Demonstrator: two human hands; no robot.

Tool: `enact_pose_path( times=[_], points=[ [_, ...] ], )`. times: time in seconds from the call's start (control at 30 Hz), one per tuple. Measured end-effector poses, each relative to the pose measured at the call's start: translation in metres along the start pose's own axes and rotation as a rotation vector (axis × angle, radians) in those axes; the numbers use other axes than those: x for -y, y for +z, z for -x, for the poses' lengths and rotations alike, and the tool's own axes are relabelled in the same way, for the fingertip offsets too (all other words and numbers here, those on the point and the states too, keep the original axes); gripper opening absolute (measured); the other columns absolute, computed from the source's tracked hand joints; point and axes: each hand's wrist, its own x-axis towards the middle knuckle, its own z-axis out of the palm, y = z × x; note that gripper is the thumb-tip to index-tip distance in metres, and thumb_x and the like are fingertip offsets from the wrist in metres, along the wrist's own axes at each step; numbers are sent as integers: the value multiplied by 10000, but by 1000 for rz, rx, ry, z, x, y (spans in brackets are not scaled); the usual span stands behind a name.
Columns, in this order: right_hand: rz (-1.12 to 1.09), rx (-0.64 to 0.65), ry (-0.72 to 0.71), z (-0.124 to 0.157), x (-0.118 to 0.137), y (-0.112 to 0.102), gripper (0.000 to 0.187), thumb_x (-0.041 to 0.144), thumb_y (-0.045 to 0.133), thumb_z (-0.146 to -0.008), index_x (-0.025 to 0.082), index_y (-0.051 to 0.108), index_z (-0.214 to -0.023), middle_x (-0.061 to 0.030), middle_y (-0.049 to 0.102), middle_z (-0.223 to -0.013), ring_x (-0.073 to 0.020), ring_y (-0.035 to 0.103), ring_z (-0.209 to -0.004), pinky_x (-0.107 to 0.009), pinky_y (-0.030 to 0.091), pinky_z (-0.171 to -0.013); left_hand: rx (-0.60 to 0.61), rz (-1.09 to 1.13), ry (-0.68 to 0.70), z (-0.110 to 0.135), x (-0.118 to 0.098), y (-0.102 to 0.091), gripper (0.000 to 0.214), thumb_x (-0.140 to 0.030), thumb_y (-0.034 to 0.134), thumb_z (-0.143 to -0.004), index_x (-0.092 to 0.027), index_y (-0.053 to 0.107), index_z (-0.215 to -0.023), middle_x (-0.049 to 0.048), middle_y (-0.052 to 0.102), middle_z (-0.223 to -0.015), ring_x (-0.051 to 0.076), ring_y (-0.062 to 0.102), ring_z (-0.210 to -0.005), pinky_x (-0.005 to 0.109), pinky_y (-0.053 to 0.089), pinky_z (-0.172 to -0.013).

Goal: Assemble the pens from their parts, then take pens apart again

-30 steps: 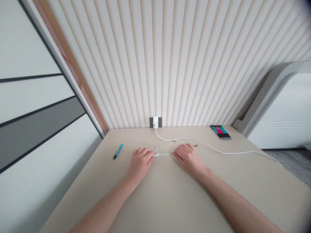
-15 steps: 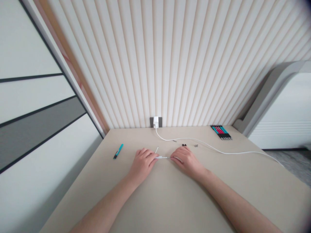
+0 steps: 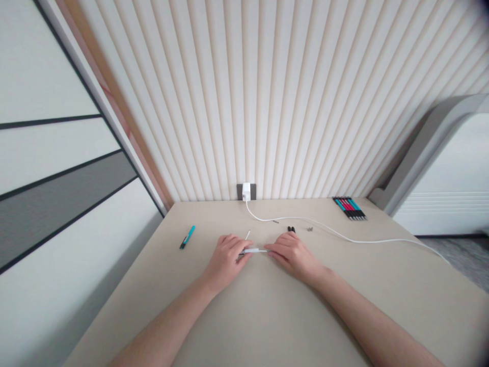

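Observation:
My left hand (image 3: 228, 257) is closed on a short, pale pen tube (image 3: 251, 250) lying level between the hands. A thin white rod, like a pen refill (image 3: 263, 251), runs from the tube's right end to the fingertips of my right hand (image 3: 293, 252), which pinch it. The rod's right end is hidden by those fingers. Behind my left fingers, another thin white rod (image 3: 248, 234) slants up and away; its lower end is hidden. Farther left lies a teal and black pen body (image 3: 187, 237). Just beyond my right hand are small black pieces (image 3: 291, 229).
Small metal bits (image 3: 309, 229) and a small dark piece (image 3: 275, 221) lie near a white cable (image 3: 336, 234). It runs from a charger (image 3: 246, 191) at the wall across the table (image 3: 248, 316). Teal, red and black pens (image 3: 350, 208) lie in a row at back right.
The pale tube shows more between my hands, and less of the thin rod is exposed. My right fingertips are slightly closer to the tube. The view has shifted slightly.

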Motion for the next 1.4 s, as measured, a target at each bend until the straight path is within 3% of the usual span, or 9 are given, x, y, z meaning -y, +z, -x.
enact_pose_path(
  times=[0.53,0.83,1.23,1.4],
  points=[
    [222,12,-141,-6,11,5,236,279,458,-992,223,666,-1088,-29,650,-712,-163,570,-737,-357,360,-852,39,89,24,2,-6,6,141,-218,646,-865,-221,612,-1001,28,677,-894,198,598,-904,388,397,-910],
    [237,0,-110,-3,3,3,229,250,455,-993,208,680,-1007,-25,644,-692,-156,567,-703,-348,361,-838,25,44,-40,2,3,6,271,-217,708,-803,-219,614,-1057,45,677,-955,216,609,-936,370,454,-848],
    [242,6,-83,0,-10,-5,238,266,434,-1002,202,661,-1030,-21,641,-703,-155,561,-714,-340,353,-828,25,15,-170,1,10,5,167,-200,712,-799,-204,651,-955,29,694,-891,209,629,-870,347,475,-798],
    [230,6,-90,1,-12,-6,232,260,438,-1001,201,657,-1049,-25,650,-717,-156,569,-728,-343,353,-836,69,47,-133,1,8,3,170,-229,703,-818,-214,650,-979,31,686,-935,209,612,-902,354,453,-834]
  ],
)
